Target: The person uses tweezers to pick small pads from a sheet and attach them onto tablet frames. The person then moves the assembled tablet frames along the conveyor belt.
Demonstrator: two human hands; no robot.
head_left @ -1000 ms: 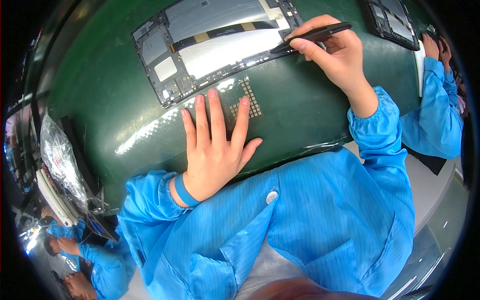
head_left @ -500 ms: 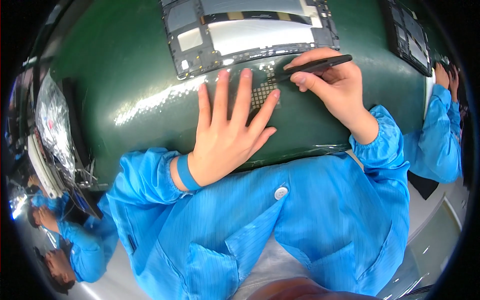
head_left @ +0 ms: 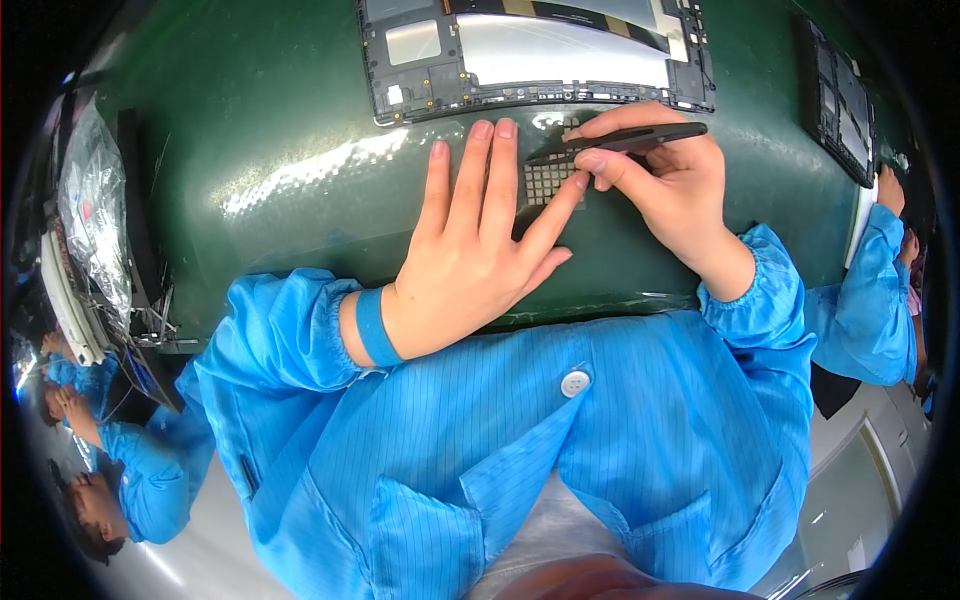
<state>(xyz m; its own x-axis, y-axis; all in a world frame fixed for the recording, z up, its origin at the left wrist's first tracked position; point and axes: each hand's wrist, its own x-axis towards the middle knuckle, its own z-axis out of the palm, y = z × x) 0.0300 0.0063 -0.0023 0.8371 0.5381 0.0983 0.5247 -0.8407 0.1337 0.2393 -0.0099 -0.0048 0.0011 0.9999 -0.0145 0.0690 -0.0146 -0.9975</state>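
Observation:
Black tweezers (head_left: pixel 650 136) are pinched in my right hand (head_left: pixel 668 175), their tips pointing left over a sheet of small square pieces (head_left: pixel 548 182). Stretched out on the green mat, my left hand (head_left: pixel 470 240) has its fingers apart, with the index fingertip at the sheet's right part. That hand covers some of the sheet's left side, and whether the tweezer tips touch a square is too small to tell. Just beyond both hands lies an opened tablet-like device frame (head_left: pixel 545 95), with silver panels and a dark ribbon strip across it.
At the far right lies a second dark device frame (head_left: pixel 838 100), near a co-worker's blue sleeve (head_left: pixel 868 290). A clear plastic bag (head_left: pixel 95 220) sits at the left edge of the green work surface (head_left: pixel 270 130). More people in blue are at the lower left.
The tweezer tips have moved left over the squares, and my right hand has shifted slightly with them. My left hand stays spread beside the sheet. The whole view has shifted a little.

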